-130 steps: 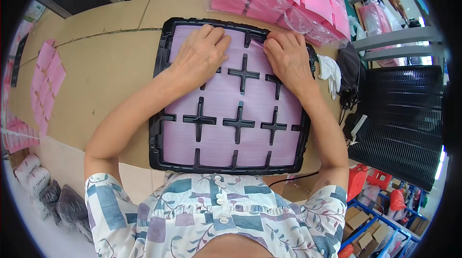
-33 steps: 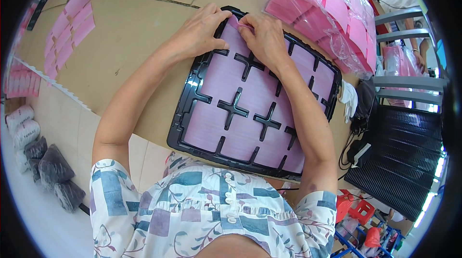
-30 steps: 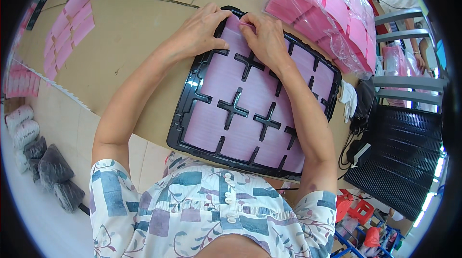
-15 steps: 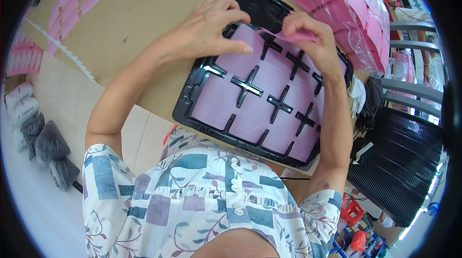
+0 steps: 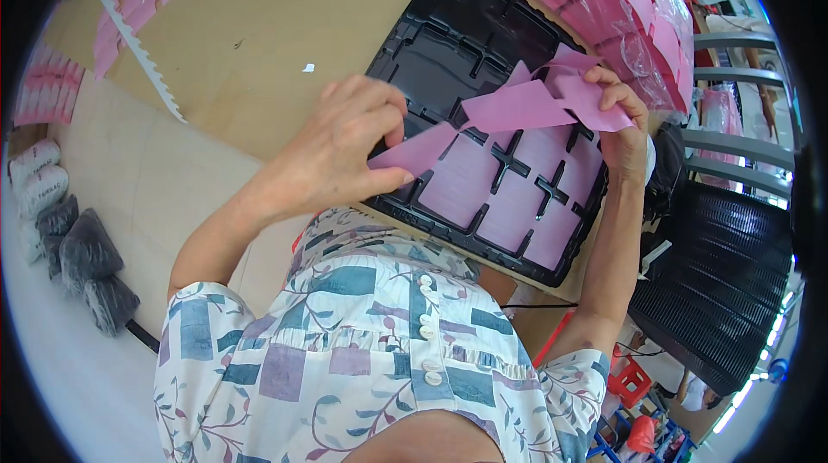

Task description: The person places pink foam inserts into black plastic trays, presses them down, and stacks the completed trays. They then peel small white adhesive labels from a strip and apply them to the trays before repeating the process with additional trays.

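Observation:
A thin pink sheet [image 5: 517, 109] with cut-outs is partly lifted and folded over a black plastic tray [image 5: 431, 49] with raised cross-shaped ribs. Pink still lies flat among the ribs in the tray's near part, while the far part shows bare black. At the tray's left edge, my left hand [image 5: 332, 148] pinches a pointed end of the sheet between thumb and fingers. My right hand [image 5: 623, 122] grips the bunched sheet over the tray's right side. The folds hide some ribs beneath.
Clear plastic wraps a stack of pink sheets [image 5: 621, 14] beyond the tray's right corner. More pink pieces [image 5: 142, 1] lie on the tan tabletop [image 5: 285, 6] at far left. A black ribbed panel [image 5: 707, 282] stands at right, below grey rails [image 5: 733, 148]. Dark bags [image 5: 90, 247] sit at left.
The sheet has been pulled up from the tray's far part and folded toward me, baring black ribs. My left hand moved nearer and left; my right moved right and slightly nearer.

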Demonstrator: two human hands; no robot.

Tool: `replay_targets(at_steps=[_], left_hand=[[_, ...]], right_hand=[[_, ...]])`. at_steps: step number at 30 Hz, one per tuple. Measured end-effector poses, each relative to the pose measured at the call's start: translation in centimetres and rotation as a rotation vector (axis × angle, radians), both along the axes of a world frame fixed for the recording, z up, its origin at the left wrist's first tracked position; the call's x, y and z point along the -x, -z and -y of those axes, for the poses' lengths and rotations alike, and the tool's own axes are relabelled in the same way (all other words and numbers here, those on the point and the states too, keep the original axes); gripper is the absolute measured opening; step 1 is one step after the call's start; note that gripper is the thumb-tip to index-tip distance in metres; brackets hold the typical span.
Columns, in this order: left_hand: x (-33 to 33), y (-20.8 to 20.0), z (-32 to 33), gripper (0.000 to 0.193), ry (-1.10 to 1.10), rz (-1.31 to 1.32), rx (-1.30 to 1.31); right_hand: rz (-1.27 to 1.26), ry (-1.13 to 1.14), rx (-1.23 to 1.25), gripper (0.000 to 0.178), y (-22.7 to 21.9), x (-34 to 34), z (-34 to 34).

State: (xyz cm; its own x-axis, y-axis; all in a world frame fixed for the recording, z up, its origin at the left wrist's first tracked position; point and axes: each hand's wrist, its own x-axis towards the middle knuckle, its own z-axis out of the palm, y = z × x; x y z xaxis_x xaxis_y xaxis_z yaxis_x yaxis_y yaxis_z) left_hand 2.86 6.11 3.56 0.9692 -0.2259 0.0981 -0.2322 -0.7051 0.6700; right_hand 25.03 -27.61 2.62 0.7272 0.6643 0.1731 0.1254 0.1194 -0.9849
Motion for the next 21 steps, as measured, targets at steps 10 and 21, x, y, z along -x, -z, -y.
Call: replay_targets(at_steps=[10,21], left_hand=[[1.4,0.0,9.9,0.015,0.122,0.319,0.500],[-1.4,3.3,21.6,0.015,0.409,0.332,0.516]], right_hand=[[0.037,0.249,0.176,0.020,1.3,-0.5,6.3],[0.275,0.260,0.758,0.022,-3.3,-2.2,14.2]])
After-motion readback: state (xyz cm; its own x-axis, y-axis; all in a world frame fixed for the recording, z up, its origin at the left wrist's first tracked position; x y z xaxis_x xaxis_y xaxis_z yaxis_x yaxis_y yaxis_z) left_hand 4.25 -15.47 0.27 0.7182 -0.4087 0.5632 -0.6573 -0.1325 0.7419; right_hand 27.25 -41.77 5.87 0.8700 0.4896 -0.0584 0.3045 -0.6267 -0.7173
